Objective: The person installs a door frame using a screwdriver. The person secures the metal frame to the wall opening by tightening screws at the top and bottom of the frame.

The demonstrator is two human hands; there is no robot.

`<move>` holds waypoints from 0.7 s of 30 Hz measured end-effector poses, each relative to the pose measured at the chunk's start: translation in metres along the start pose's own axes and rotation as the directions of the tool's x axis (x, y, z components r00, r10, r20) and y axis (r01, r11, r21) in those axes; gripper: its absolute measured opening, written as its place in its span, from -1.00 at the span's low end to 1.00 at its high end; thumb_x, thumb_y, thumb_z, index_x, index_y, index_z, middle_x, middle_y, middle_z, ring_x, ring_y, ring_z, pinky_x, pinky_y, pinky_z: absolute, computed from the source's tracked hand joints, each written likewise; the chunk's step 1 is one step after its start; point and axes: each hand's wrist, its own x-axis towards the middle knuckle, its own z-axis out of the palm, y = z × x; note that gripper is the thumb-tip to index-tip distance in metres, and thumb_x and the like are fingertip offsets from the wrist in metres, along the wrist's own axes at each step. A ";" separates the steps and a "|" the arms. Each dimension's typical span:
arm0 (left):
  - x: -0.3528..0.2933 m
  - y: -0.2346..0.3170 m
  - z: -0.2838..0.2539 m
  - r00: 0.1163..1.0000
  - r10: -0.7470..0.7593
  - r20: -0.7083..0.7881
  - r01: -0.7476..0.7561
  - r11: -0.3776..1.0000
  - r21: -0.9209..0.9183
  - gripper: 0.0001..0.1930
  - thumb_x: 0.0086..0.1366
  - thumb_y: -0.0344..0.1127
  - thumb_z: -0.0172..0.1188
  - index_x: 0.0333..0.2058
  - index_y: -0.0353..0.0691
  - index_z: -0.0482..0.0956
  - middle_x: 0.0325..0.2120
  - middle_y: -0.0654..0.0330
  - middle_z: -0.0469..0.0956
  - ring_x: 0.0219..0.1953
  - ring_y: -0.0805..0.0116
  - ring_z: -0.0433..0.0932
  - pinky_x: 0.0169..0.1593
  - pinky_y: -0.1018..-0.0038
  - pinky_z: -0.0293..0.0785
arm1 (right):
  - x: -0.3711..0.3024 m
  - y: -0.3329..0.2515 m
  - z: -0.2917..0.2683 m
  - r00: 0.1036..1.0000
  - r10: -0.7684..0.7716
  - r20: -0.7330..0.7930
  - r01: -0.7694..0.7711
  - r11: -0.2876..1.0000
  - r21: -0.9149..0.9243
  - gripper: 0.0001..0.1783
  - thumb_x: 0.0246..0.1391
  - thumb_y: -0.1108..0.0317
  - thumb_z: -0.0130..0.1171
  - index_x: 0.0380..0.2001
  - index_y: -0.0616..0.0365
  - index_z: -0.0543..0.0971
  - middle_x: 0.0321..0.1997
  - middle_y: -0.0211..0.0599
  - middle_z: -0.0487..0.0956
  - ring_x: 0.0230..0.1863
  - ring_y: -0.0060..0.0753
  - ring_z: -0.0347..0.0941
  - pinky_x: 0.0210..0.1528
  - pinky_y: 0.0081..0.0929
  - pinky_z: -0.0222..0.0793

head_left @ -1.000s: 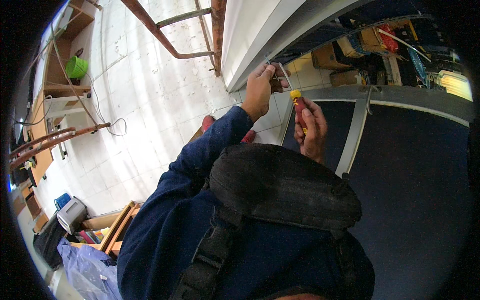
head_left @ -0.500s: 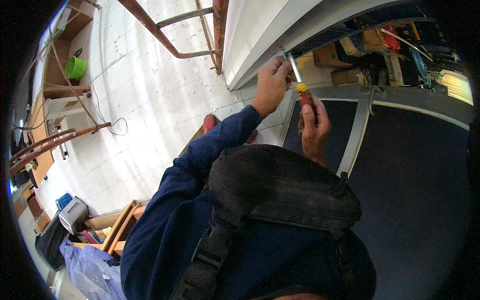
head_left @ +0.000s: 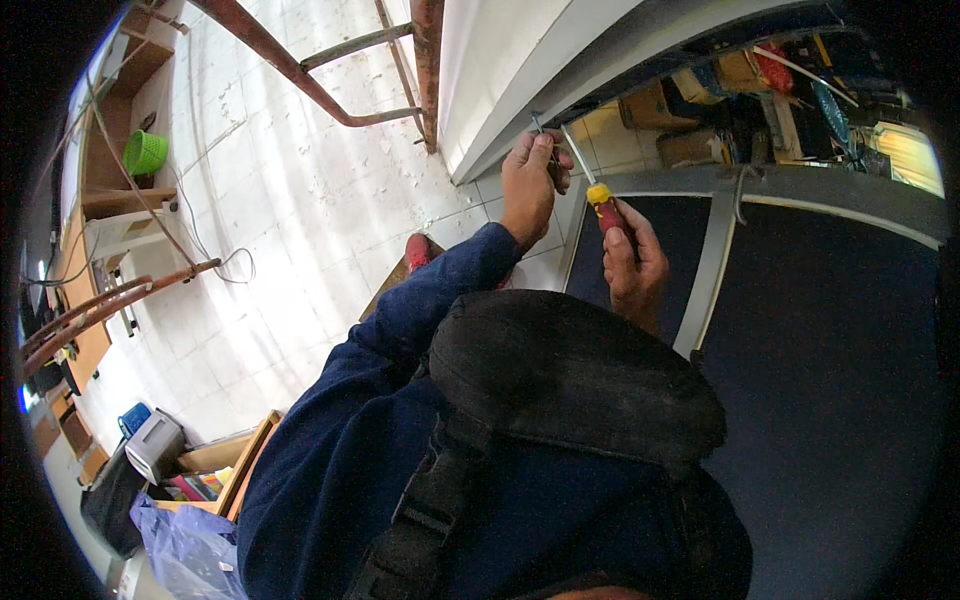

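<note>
My right hand (head_left: 637, 262) is closed around the red and yellow handle of a screwdriver (head_left: 604, 206). Its bare metal shaft points up and left, beside the edge of a grey metal frame (head_left: 520, 133). My left hand (head_left: 528, 188) is closed in a pinch just left of the shaft. From its fingertips sticks a small slim metal piece that looks like a screw (head_left: 536, 122), close against the frame; whether it touches the frame I cannot tell.
Dark blue panels (head_left: 820, 380) in a grey frame stand at the right. Rusty metal tubing (head_left: 427, 75) rises upper left. Cardboard boxes (head_left: 652, 108) and clutter lie beyond the frame. A green basket (head_left: 146, 152), wooden furniture and a purple plastic bag (head_left: 185, 535) are along the left.
My left hand has shifted slightly left and down with the small metal piece. The screwdriver's tip has drawn away from it, a little down and left.
</note>
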 end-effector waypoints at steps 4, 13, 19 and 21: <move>0.002 -0.006 0.000 0.999 0.025 -0.038 -0.025 1.000 -0.002 -0.74 0.53 -0.16 -0.07 -0.16 -0.22 0.48 -0.53 0.24 0.51 -0.62 0.49 0.40 -0.55 0.54 0.31 | 0.000 0.006 -0.001 0.999 -0.035 -0.001 0.035 0.999 0.022 -0.48 0.29 0.13 0.11 0.18 0.25 0.47 -0.45 -0.56 0.37 -0.52 -0.80 0.15 -0.51 -0.73 0.13; 0.005 -0.010 0.006 0.999 0.007 -0.049 -0.010 0.998 -0.062 -0.78 0.52 -0.16 -0.03 -0.24 -0.16 0.44 -0.53 0.28 0.48 -0.62 0.54 0.36 -0.59 0.59 0.25 | 0.000 0.013 -0.002 1.000 -0.017 0.022 0.018 1.000 -0.016 -0.51 0.31 0.17 0.08 0.18 0.26 0.47 -0.19 -0.31 0.48 -0.23 -0.54 0.34 -0.17 -0.54 0.26; 0.006 -0.007 -0.001 0.998 0.008 -0.064 -0.007 1.000 0.012 -0.79 0.51 -0.17 -0.01 -0.26 -0.15 0.46 -0.57 0.33 0.44 -0.62 0.62 0.25 -0.59 0.65 0.13 | 0.008 -0.004 0.006 0.999 -0.023 0.037 0.026 0.994 -0.106 -0.54 0.32 0.19 0.09 0.16 0.28 0.47 0.07 -0.01 0.57 0.08 -0.24 0.53 0.18 -0.33 0.38; 0.006 -0.003 -0.005 0.998 0.029 -0.061 -0.024 0.996 0.082 -0.79 0.51 -0.17 -0.01 -0.26 -0.15 0.46 -0.57 0.34 0.44 -0.62 0.63 0.24 -0.58 0.65 0.11 | 0.015 -0.013 0.012 0.995 -0.091 0.044 0.098 0.979 -0.181 -0.54 0.32 0.19 0.09 0.15 0.27 0.48 0.04 0.02 0.58 0.06 -0.22 0.54 0.16 -0.31 0.40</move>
